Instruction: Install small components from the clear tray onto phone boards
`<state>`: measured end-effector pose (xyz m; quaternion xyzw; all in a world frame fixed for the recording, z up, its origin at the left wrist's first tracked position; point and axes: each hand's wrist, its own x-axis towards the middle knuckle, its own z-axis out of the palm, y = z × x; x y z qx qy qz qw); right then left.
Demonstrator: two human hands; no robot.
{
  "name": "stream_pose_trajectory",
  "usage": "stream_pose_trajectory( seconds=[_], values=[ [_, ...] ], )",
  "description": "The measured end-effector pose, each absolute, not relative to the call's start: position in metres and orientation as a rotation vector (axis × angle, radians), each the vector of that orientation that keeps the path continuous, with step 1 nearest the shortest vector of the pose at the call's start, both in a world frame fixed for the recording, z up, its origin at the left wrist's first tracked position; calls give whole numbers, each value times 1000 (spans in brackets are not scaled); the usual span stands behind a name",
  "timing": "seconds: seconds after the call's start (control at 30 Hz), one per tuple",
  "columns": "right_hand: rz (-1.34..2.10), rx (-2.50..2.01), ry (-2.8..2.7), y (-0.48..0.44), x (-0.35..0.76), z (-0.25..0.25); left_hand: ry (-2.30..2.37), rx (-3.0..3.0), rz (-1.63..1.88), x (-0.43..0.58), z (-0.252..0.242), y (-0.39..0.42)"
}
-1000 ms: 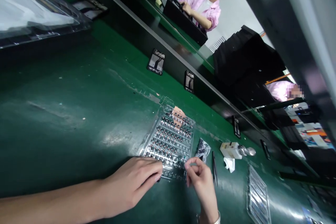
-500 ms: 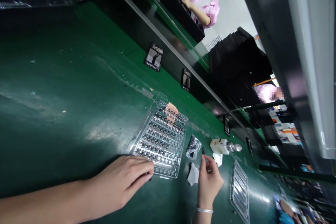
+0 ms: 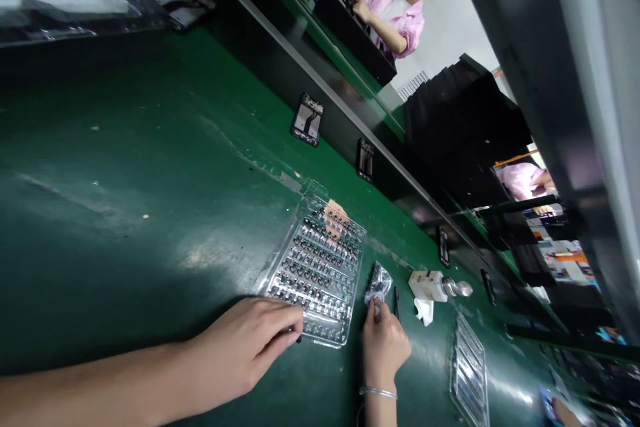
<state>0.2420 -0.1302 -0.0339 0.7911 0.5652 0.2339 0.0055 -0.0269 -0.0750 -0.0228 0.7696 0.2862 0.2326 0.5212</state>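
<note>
**While the left hand [image 3: 245, 347] rests at a clear blister tray [image 3: 283, 247], the right hand [image 3: 385, 347] pinches a small clear bag [image 3: 379, 283]**

Left fingers [image 3: 280, 323] lie together, curled over the tray's lower rim, with a small dark part [image 3: 299, 339] showing at their tips; from this angle it is hard to say whether they grip it. The tray sits on a green bench mat [image 3: 125, 180] at about 2 o'clock from that hand, packed with rows of small black-and-silver parts [image 3: 320, 267], and a peach-coloured patch [image 3: 335, 219] lies at its far corner.

Right thumb and fingertips [image 3: 374, 310] come together on the lower end of the bag, which holds something dark. A silver bangle [image 3: 377, 392] circles that wrist. Thin black tweezers [image 3: 396, 302] lie just beside the bag, at about 1 o'clock from the right hand. Farther along at 2 o'clock stand a white bottle with a metal nozzle [image 3: 440, 285] and a crumpled white tissue [image 3: 424, 311]. A second clear tray [image 3: 469, 373] lies at about 3 o'clock.

Dark phone frames [image 3: 307, 119] sit along the bench's far side, and beyond them a co-worker in a pink smock [image 3: 395, 20] handles a black stack.
</note>
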Motion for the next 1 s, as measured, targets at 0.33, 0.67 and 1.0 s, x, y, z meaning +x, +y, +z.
stream_pose_trajectory(
  seconds=[0.33,0.67,1.0],
  values=[
    [532,2674,1660,-131,239,-30,725,1593,540,-27,-11,-66],
    [436,2723,1555,-124,240,-34,710,1540,521,-29,-12,-65],
    [482,2756,1608,-128,244,-44,702,1499,524,-27,-14,-64]
  ],
)
